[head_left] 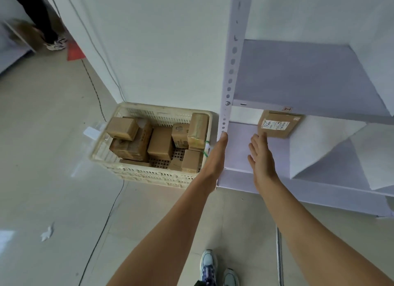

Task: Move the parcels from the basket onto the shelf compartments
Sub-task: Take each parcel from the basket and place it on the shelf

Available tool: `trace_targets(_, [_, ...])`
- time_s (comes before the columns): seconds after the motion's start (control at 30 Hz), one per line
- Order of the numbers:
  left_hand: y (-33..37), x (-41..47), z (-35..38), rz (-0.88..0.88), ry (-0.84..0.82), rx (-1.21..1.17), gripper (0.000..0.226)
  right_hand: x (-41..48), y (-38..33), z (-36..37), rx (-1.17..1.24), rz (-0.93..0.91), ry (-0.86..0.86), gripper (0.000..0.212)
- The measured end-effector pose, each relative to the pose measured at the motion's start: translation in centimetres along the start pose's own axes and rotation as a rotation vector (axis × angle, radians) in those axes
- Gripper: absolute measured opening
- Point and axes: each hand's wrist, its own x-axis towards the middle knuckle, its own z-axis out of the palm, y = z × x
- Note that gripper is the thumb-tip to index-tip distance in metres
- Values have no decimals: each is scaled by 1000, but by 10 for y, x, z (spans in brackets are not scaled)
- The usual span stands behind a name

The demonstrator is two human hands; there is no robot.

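A cream plastic basket point(119, 166) stands on the floor left of the white shelf unit point(229, 72) and holds several brown cardboard parcels point(160, 144). One flat brown parcel point(277, 124) with a white label lies in the lower shelf compartment, partly under the shelf board above. My right hand point(261, 155) is open with straight fingers, its fingertips just short of that parcel's near edge. My left hand point(216, 157) is open, edge-on, in front of the shelf's upright post beside the basket's right rim. Neither hand holds anything.
The shelf board above point(298, 76) bears nothing. White dividers point(319, 149) slant inside the lower compartment. A black cable point(100, 106) runs along the floor left of the basket. Another person's legs and shoes point(55, 44) stand at the far left. My shoes point(209, 266) are below.
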Motion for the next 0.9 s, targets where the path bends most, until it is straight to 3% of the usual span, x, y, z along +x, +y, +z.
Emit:
trace_targets(0.1, [-1,-21,-25,21,30,32,34,-14,5,21,-3,17,-49,69])
trace_targets(0.23, [-4,-28,-69,-38,74,-8,76,-25,13,56,-32,59,-98,69])
trace_targets(0.37, [-7,-24,-125,-44,112,-19,69,-27,23,106,-39,86,-114,66])
trace_targets(0.6, [-21,8,-265,-139,145,-44,82,-9,49,229,-63,110,-112,70])
trace_targets(0.9, [-27,51,-405,-230,239,-59,82,14,75,347,-93,186,-142,70])
